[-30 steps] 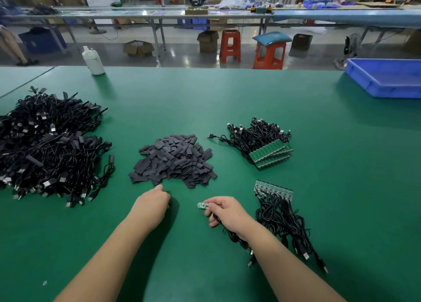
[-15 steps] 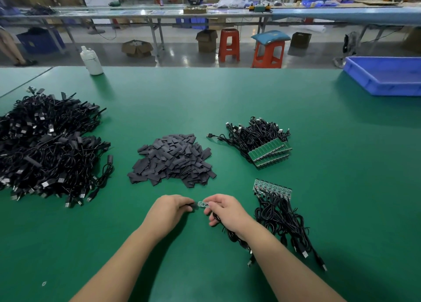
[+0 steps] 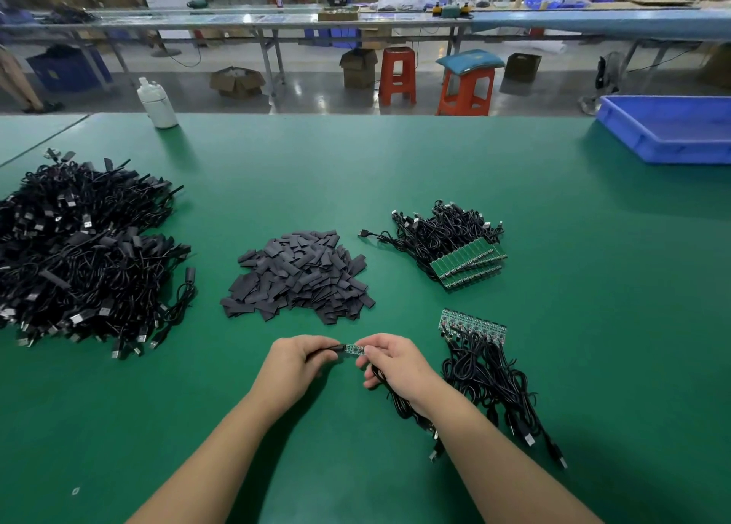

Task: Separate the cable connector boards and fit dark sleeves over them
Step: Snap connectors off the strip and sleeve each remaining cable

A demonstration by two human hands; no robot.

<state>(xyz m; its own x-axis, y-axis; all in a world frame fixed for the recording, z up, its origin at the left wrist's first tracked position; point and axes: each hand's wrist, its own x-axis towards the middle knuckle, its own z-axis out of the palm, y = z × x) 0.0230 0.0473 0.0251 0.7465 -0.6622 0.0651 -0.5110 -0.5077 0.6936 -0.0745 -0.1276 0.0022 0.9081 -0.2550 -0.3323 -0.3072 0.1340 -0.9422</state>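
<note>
Both hands meet low in the middle of the green mat (image 3: 553,246), which looks smooth and slightly rubbery; the left hand (image 3: 298,359) has its fingers curled in tight, pinching a flat dark sleeve (image 3: 334,347) at its tip; the right hand (image 3: 395,361) pinches a small green connector board (image 3: 353,349) between thumb and forefinger, with its thin black cable (image 3: 399,405) trailing back under the wrist. The sleeve's end touches the board's left end; can't tell if it's on the board yet, too small to see.

Just beyond the hands sits a heap of loose sleeves (image 3: 298,274); matte, dark grey, flat little rectangles all jumbled. Right of that is a stack of joined green boards (image 3: 470,264), ribbed-looking strips with a tangle of glossy black cables behind; nearer, beside the right hand, a row of still-joined boards (image 3: 472,323) with cables running down toward the table edge. Far left, a big mound of finished black cables (image 3: 83,254); metal plug tips glint in it. Back edge has a white plastic bottle (image 3: 157,104) and a blue plastic bin (image 3: 672,128).
</note>
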